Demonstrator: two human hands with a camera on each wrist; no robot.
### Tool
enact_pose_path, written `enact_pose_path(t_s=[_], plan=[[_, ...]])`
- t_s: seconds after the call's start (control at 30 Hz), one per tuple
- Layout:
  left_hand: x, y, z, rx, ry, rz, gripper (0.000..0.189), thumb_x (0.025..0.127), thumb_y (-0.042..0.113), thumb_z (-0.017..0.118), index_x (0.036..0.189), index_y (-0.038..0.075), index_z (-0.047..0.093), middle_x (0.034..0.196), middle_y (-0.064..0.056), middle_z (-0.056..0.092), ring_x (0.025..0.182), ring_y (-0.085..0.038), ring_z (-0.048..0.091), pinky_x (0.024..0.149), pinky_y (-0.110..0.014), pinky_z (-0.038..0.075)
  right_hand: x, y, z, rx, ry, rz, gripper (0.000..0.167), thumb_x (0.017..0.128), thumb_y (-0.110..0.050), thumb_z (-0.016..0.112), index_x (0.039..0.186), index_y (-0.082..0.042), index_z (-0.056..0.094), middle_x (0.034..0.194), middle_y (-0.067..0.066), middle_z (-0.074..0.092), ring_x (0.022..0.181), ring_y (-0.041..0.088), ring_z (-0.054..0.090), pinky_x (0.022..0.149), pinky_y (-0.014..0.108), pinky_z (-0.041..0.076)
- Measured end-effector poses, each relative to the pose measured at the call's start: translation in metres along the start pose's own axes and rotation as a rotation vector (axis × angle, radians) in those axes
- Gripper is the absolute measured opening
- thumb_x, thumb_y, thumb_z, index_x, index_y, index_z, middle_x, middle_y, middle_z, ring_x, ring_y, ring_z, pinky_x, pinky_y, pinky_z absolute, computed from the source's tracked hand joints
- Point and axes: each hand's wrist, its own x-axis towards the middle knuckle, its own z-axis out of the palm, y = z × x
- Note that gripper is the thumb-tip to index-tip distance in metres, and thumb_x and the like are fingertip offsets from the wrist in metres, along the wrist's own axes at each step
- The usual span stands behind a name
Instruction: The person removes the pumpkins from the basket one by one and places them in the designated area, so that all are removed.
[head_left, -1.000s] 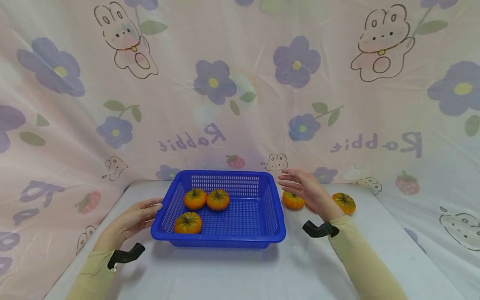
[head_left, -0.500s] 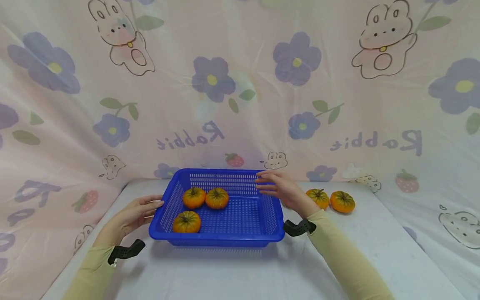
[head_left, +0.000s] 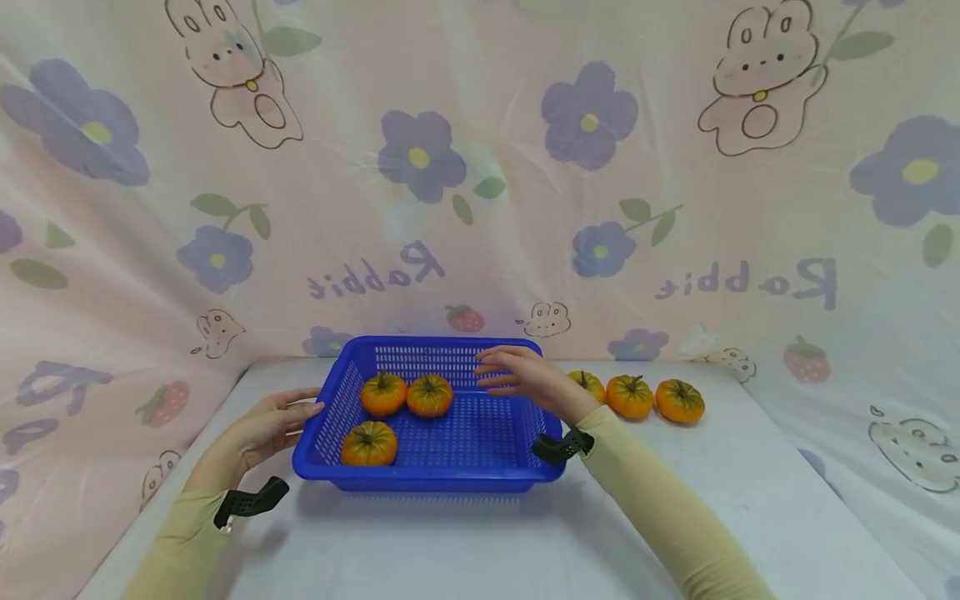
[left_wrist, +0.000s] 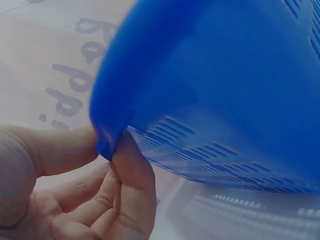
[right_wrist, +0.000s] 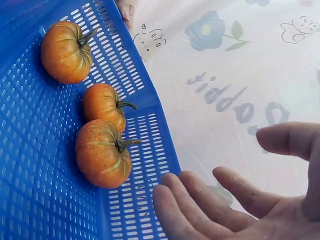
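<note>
A blue plastic basket [head_left: 427, 473] with slotted walls stands on the white table. Inside it are three small orange pumpkins: one at the back left [head_left: 383, 393], one right beside it [head_left: 430, 395], and one near the front left corner [head_left: 369, 443]. My left hand [head_left: 262, 429] pinches the basket's left rim between thumb and forefinger, plain in the left wrist view [left_wrist: 105, 145]. Over the right part of the basket is my right hand [head_left: 532, 379], holding nothing. Its fingers [right_wrist: 200, 200] are spread and loosely extended, apart from the pumpkins.
To the right of the basket, three more pumpkins sit in a row on the table: one partly behind my right wrist [head_left: 588, 383], a middle one [head_left: 629, 397] and a rightmost one [head_left: 680, 402]. A printed cloth [head_left: 495, 250] hangs behind and at the sides.
My right hand has moved left, from above the row of pumpkins to over the basket, uncovering that row. The left hand has stayed at the rim, and the pumpkins have kept their places.
</note>
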Motion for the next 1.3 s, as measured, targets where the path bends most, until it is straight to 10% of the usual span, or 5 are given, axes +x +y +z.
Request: enact_pose_path(t_s=[1.3], plan=[[0.0,-0.003,-0.001,-0.032,0.029,-0.036,0.067,0.097,0.022,0.058,0.147,-0.005,0.023,0.105,-0.004,0.066,0.094,-0.019,0.064,0.084,-0.035,0.053,0.064,0.028,0.029,-0.101,0.035,0.205,0.046,0.098,-0.021,0.05,0.134,0.006,0.046,0.13,0.032,0.049,0.119,0.047,0.049,0.097,0.055,0.041]])
